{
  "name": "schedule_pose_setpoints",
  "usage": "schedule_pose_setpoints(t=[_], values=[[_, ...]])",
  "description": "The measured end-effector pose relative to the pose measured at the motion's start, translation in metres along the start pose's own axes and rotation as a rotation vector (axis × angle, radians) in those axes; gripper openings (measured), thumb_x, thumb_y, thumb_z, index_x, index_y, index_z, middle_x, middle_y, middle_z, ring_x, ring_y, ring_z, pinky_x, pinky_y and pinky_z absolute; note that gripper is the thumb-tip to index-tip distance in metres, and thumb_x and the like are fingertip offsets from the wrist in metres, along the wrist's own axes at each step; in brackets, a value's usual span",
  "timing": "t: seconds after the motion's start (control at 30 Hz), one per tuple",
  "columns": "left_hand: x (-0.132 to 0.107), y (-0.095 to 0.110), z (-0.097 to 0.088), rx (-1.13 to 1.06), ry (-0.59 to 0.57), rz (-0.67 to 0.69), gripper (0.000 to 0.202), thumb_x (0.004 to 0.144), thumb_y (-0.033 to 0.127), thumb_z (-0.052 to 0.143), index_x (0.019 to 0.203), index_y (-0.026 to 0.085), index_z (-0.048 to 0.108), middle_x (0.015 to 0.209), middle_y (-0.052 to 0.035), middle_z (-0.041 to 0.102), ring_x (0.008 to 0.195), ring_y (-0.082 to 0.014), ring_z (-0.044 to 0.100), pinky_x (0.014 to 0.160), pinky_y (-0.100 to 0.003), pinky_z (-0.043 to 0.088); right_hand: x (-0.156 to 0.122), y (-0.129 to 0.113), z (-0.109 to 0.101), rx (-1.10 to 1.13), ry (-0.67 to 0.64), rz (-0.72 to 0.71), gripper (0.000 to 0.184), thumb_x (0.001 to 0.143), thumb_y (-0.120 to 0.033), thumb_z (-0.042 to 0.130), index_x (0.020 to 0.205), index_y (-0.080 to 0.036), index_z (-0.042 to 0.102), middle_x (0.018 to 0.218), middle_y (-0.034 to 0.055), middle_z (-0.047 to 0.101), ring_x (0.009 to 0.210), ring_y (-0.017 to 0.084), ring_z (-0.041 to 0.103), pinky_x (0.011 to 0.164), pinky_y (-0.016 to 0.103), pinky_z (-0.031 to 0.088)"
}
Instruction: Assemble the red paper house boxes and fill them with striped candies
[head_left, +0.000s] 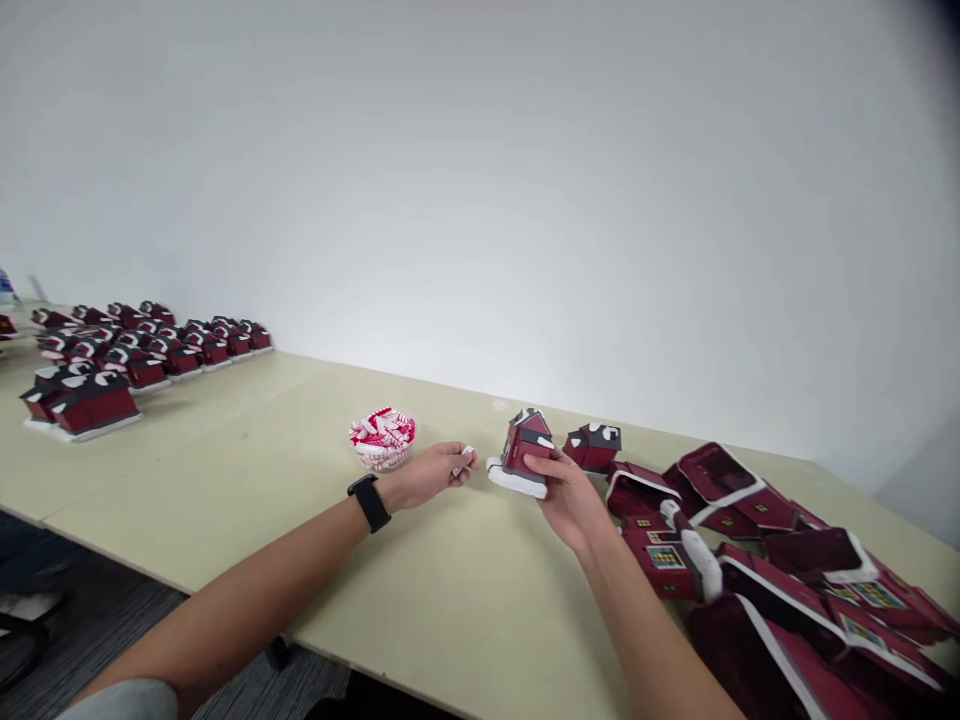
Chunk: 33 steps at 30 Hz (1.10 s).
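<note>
My right hand is wrapped round a small dark red model house with a dark, snow-patched roof and a white base, tilted above the table. To its left, my left hand is closed in a pinch on a small white piece; its exact kind is too small to make out. Behind my left hand sits a clear bowl filled with red-and-white striped pieces. Another little red house stands just beyond my right hand.
Larger red house shells with white edges lie piled at the right. Rows of small finished-looking houses stand at the far left. The pale table runs along a white wall. A black watch is on my left wrist.
</note>
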<state>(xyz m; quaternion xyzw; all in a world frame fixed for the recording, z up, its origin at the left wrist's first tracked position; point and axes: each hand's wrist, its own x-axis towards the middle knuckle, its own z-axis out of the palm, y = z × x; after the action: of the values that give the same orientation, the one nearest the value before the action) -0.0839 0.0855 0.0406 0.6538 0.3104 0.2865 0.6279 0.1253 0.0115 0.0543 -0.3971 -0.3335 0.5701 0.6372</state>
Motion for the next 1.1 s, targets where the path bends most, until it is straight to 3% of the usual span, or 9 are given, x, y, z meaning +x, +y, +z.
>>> schedule_pose_setpoints(t=[0.13, 0.2, 0.33, 0.43, 0.6, 0.8, 1.1], values=[[0.0, 0.005, 0.0, -0.085, 0.005, -0.067, 0.028, 0.086, 0.043, 0.052, 0.078, 0.021, 0.038, 0.069, 0.0058, 0.029, 0.056, -0.0091, 0.021, 0.055, -0.026, 0.022, -0.004, 0.003, -0.004, 0.007, -0.117, 0.045, 0.08, 0.047, -0.02, 0.098, 0.118, -0.028, 0.062, 0.112, 0.0018, 0.074, 0.109, 0.027, 0.068, 0.097, 0.041, 0.051], [0.001, 0.007, 0.001, -0.109, 0.062, -0.036, 0.024, 0.09, 0.042, 0.044, 0.079, 0.021, 0.04, 0.068, 0.0055, 0.027, 0.055, -0.0101, 0.021, 0.054, -0.026, 0.023, -0.006, 0.004, -0.004, -0.061, -0.164, 0.05, 0.087, 0.047, -0.018, 0.098, 0.124, -0.031, 0.059, 0.115, 0.0011, 0.073, 0.109, 0.027, 0.068, 0.096, 0.042, 0.051], [-0.001, 0.006, 0.004, -0.083, 0.17, 0.084, 0.031, 0.093, 0.051, 0.053, 0.09, 0.02, 0.055, 0.09, -0.0009, 0.054, 0.076, -0.0124, 0.047, 0.065, -0.024, 0.036, -0.007, 0.009, -0.005, -0.142, -0.22, 0.075, 0.092, 0.05, -0.018, 0.097, 0.13, -0.033, 0.055, 0.119, 0.0016, 0.072, 0.108, 0.026, 0.068, 0.094, 0.041, 0.051], [-0.002, 0.003, 0.005, -0.02, 0.192, 0.116, 0.043, 0.086, 0.06, 0.068, 0.1, 0.02, 0.066, 0.109, -0.0048, 0.063, 0.093, -0.0158, 0.053, 0.073, -0.024, 0.04, -0.004, 0.013, -0.009, -0.131, -0.271, 0.084, 0.097, 0.053, -0.017, 0.097, 0.136, -0.034, 0.052, 0.121, 0.0018, 0.072, 0.11, 0.025, 0.067, 0.095, 0.038, 0.051], [0.0, -0.002, 0.002, -0.134, 0.165, 0.034, 0.051, 0.077, 0.061, 0.08, 0.1, 0.016, 0.071, 0.096, -0.0055, 0.065, 0.083, -0.0139, 0.055, 0.071, -0.025, 0.04, -0.003, 0.016, -0.012, -0.1, -0.319, 0.076, 0.099, 0.054, -0.014, 0.096, 0.139, -0.036, 0.051, 0.122, 0.0011, 0.071, 0.11, 0.024, 0.067, 0.095, 0.037, 0.051], [-0.003, 0.008, 0.002, -0.253, 0.108, -0.006, 0.048, 0.07, 0.052, 0.089, 0.091, 0.013, 0.07, 0.084, -0.0029, 0.061, 0.072, -0.0103, 0.049, 0.07, -0.025, 0.04, -0.006, 0.013, -0.01, -0.137, -0.298, 0.094, 0.094, 0.052, -0.016, 0.096, 0.135, -0.036, 0.056, 0.119, 0.0005, 0.072, 0.11, 0.025, 0.067, 0.098, 0.041, 0.051], [-0.002, 0.006, -0.005, -0.299, -0.02, -0.04, 0.042, 0.071, 0.047, 0.089, 0.085, 0.012, 0.07, 0.082, -0.0017, 0.058, 0.074, -0.0106, 0.046, 0.073, -0.026, 0.039, -0.008, 0.008, -0.006, -0.132, -0.301, 0.091, 0.085, 0.052, -0.015, 0.092, 0.128, -0.036, 0.061, 0.115, -0.0016, 0.073, 0.108, 0.024, 0.067, 0.098, 0.039, 0.049]])
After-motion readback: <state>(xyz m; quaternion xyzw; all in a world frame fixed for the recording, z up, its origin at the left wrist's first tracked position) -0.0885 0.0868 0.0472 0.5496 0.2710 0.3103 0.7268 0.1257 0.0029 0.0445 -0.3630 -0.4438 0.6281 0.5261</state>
